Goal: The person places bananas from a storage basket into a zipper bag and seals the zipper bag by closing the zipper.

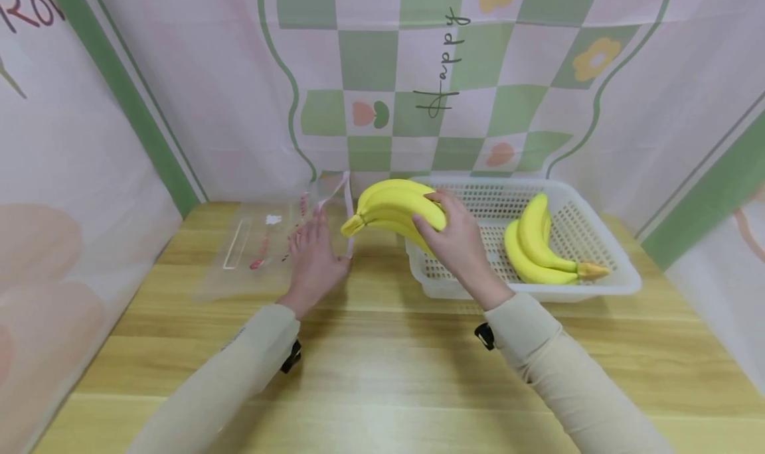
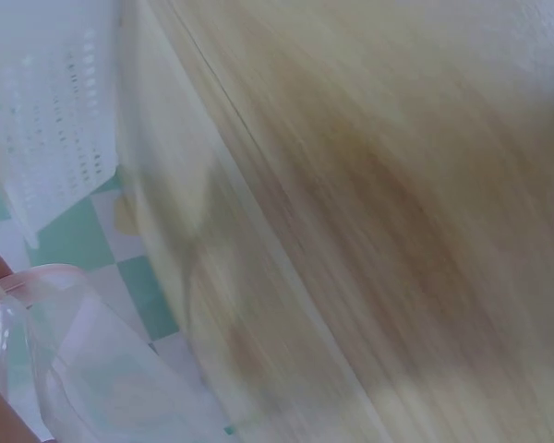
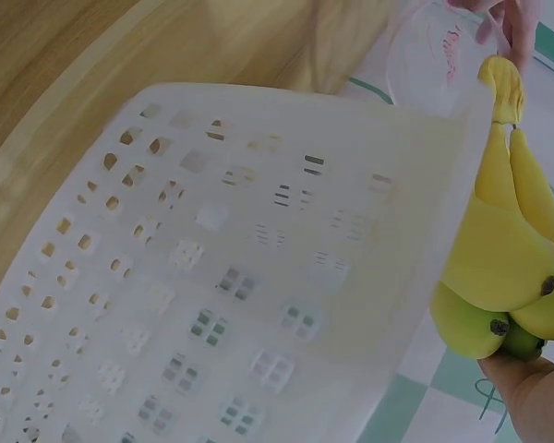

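A bunch of yellow bananas (image 1: 394, 205) is in my right hand (image 1: 459, 236), which grips it by the tip end, its stem pointing left. In the right wrist view the bunch (image 3: 508, 240) shows dark tips and some green near the fingers. My left hand (image 1: 318, 261) is at the mouth of a clear plastic bag (image 1: 251, 241) with red print. Seen from the left wrist, its fingers pinch the bag's pinkish rim (image 2: 51, 269), and the mouth stands partly raised. The banana stem is close to the bag's opening, just right of the left hand.
A white perforated plastic basket (image 1: 621, 275) stands on the right of the wooden table (image 1: 382, 374), with another bunch of bananas (image 1: 540, 241) inside. Behind the table hangs a green and white checked cloth (image 1: 367, 59).
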`<state>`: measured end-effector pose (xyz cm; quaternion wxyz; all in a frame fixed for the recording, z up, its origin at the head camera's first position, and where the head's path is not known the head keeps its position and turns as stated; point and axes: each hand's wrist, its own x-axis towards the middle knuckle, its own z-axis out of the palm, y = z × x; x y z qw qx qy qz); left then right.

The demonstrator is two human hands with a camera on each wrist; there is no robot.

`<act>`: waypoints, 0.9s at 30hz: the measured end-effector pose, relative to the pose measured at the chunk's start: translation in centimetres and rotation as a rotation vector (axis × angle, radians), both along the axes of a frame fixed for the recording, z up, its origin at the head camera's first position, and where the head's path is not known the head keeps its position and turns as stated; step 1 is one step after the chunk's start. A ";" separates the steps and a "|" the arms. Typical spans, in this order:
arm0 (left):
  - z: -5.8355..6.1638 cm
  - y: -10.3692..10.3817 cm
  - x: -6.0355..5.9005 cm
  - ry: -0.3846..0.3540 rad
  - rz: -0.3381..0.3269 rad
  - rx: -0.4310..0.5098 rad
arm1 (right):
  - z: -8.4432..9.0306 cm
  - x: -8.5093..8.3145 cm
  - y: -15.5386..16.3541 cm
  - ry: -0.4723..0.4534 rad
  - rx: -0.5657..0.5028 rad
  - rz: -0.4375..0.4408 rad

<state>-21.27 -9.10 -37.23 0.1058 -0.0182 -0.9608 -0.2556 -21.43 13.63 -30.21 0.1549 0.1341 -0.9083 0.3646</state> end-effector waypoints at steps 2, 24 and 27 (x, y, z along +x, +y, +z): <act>0.1 0.1 0.1 0.009 0.000 -0.001 | -0.1 0.0 -0.1 0.005 0.004 -0.003; 0.5 0.2 0.3 0.038 0.003 0.091 | -0.8 -0.5 -2.0 0.051 0.017 0.034; 0.6 0.1 0.4 0.030 0.001 0.095 | -0.8 -0.5 -2.3 0.045 0.011 0.039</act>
